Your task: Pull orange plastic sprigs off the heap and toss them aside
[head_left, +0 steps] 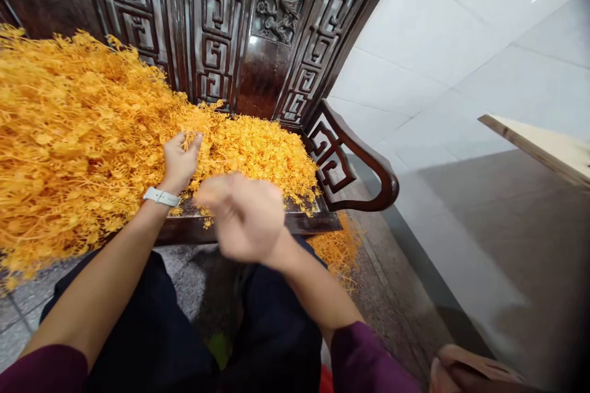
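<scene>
hands (180,163) (240,218) at heaped orange strands (78,135)

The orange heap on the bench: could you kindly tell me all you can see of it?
The orange heap is a loose mass of thin, branching, dry-looking golden strands. It covers most of the seat of the dark carved bench, leaning against the backrest and spilling over the edge. A clump lies on the floor beyond the seat's end. The left hand is in it, gripping some strands; the blurred right hand is in front.
</scene>
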Tool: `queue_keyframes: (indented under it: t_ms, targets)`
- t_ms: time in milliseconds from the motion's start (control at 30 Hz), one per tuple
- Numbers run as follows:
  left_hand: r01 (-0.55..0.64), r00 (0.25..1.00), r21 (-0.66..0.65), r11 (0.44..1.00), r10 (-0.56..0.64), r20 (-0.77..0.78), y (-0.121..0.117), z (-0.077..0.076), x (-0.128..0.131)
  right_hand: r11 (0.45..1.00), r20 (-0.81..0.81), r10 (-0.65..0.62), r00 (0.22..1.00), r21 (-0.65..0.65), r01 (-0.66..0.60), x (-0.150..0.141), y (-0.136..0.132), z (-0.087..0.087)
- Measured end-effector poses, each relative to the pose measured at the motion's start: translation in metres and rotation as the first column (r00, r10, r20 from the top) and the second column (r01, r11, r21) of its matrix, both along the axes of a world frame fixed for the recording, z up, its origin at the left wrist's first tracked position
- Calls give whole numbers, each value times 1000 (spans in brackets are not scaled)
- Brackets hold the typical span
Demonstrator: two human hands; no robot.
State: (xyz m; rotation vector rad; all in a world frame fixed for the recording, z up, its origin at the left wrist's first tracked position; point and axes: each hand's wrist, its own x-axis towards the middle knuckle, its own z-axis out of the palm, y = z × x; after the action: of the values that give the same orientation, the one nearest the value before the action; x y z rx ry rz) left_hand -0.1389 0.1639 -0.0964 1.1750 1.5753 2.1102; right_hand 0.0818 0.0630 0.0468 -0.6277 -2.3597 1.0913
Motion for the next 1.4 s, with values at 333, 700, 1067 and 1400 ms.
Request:
queue_keyframes:
  t_ms: [333,700,1067,1400]
  targets:
    - [-47,981,-15,999,49,187,-8,5,-4,773,-448,-188,874,-616,-150,35,84,-23]
    - [-76,975,-25,997,80,208,-5,1,-15,660,-679,-307,667,-657,-365,40,148,-57]
    - [-49,962,-14,999,51,269,-9,5,-7,415,-375,-754,539,-908,-51,25,173,-85]
    - [189,680,-14,982,-121,723,-23,15,32,496,-274,-251,928,-860,-120,-19,130,-99]
